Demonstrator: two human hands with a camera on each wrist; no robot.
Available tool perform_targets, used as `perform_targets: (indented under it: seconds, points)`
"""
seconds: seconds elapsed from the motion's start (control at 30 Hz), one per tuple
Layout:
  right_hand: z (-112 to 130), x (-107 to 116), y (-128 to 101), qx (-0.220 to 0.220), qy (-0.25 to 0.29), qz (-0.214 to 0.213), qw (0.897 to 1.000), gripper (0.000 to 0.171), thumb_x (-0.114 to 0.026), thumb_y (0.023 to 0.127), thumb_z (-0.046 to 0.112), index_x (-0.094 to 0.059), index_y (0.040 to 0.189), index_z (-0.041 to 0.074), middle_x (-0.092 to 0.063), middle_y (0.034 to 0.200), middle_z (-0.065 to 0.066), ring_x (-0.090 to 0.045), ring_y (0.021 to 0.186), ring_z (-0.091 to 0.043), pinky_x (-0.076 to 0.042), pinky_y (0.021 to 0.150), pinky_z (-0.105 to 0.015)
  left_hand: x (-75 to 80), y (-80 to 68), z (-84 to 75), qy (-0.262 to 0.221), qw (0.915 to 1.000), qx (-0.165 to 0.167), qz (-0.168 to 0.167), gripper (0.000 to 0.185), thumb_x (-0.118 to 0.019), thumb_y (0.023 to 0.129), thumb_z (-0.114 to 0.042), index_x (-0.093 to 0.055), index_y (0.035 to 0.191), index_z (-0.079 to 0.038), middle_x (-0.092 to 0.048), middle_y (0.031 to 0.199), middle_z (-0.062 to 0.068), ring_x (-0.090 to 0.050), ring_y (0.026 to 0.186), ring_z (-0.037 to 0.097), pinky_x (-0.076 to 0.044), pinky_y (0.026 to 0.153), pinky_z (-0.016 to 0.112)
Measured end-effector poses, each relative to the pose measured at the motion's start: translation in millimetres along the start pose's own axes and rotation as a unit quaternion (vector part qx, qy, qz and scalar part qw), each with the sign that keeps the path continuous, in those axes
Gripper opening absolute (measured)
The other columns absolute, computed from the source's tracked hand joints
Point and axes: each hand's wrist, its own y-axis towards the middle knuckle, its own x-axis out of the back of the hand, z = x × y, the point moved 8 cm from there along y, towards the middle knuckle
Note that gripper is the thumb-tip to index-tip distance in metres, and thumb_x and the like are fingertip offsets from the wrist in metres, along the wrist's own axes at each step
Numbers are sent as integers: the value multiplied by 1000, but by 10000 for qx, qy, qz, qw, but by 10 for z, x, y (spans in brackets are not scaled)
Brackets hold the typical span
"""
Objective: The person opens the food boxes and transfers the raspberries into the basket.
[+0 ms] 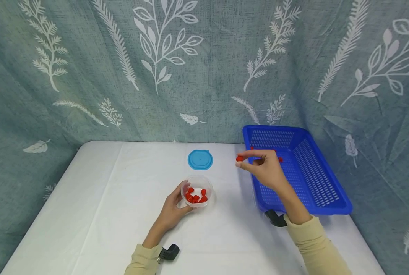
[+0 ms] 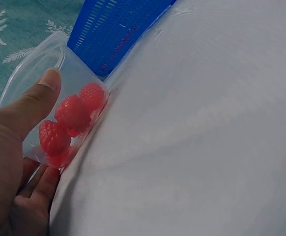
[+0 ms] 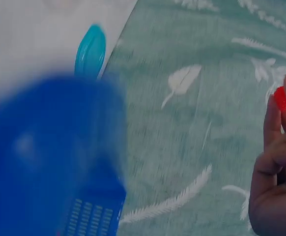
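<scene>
My left hand (image 1: 172, 210) grips a small clear plastic tub (image 1: 208, 188) from its left side, thumb at the near side and fingers round the back. Several red raspberries (image 1: 196, 198) lie on the tub's bottom; in the left wrist view they show bumpy through its wall (image 2: 73, 112). Between thumb and forefinger my right hand (image 1: 268, 168) pinches one raspberry (image 1: 239, 158), lifted over the left rim of a blue basket (image 1: 323, 179). That same raspberry (image 3: 281, 99) shows at the fingertips in the right wrist view.
A round blue lid (image 1: 200, 159) lies flat on the white-covered table (image 1: 122, 198) behind the tub. A few more raspberries (image 1: 280, 159) sit inside the basket, partly hidden by my right hand. A green leaf-patterned curtain (image 1: 211, 76) hangs along the table's back.
</scene>
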Motion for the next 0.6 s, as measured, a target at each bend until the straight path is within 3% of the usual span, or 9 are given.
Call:
perform_targets:
  seconds: [0.17,0.43,0.5,0.6]
  points:
    - [-48,254,94,17,-340,-257,9991,20,-82,86,11,-80,104,4,-78,88,-8,-27,46,-6,-24,40,-27,8,-47,-142,-79,9999,-80,7,84,-77,81,8,-39,155,-4,-52,150,18,-43,145,33,-34,119,48]
    - [-191,545,277,-163,-638,-287,9974,27,-80,89,18,-78,111,3,-77,95,-18,-59,48,-16,-50,44,-27,4,-39,-155,-75,9998,-105,139,86,-77,81,8,-35,156,0,-48,152,22,-40,147,35,-32,120,45]
    - [-289,608,348,-215,-791,-366,9960,26,-81,88,18,-78,109,3,-77,97,-20,-65,56,-16,-55,50,-26,7,-37,-157,-72,9999,-79,135,86,-77,81,9,-36,156,-1,-48,152,22,-41,147,35,-33,120,45]
    - [-474,699,442,-341,-920,-547,9937,25,-83,87,22,-80,104,3,-77,99,-14,-70,72,-9,-53,54,-23,10,0,-32,-64,9997,-139,179,88,-80,82,4,-37,157,-7,-50,153,17,-41,147,32,-34,120,43]
